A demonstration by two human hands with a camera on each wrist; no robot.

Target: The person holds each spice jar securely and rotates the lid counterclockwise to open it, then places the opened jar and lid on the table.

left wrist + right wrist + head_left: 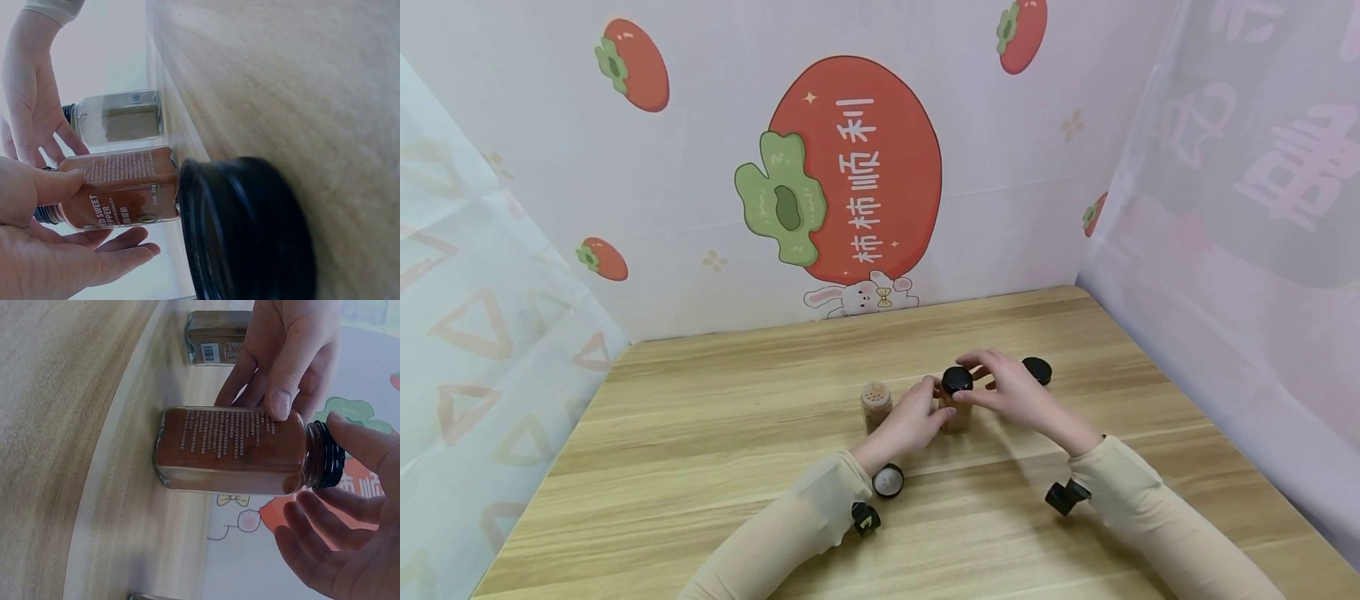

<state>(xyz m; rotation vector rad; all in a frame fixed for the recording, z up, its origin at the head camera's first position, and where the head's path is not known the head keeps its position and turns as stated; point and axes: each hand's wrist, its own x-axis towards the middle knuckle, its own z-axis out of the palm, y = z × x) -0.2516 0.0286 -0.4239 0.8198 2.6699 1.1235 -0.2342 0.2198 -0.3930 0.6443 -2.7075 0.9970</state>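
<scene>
My left hand (913,421) holds a square glass jar of red sweet pepper powder (231,447), thumb on one side and fingers behind it. The jar stands upright on the table. With thumb and fingers, my right hand (1011,393) pinches the black cap (957,380) on its top; the cap sits on the jar's neck. To the left is an uncapped spice jar (876,398) with a perforated top. A loose black cap (887,481), its pale inside facing up, lies near my left wrist and looms large in the left wrist view.
Another glass jar (119,119) with a black lid (1037,370) stands beyond my right hand, partly hidden by it in the head view. The wooden table (700,467) meets a printed cloth wall (700,167) at the back, with further cloth at both sides.
</scene>
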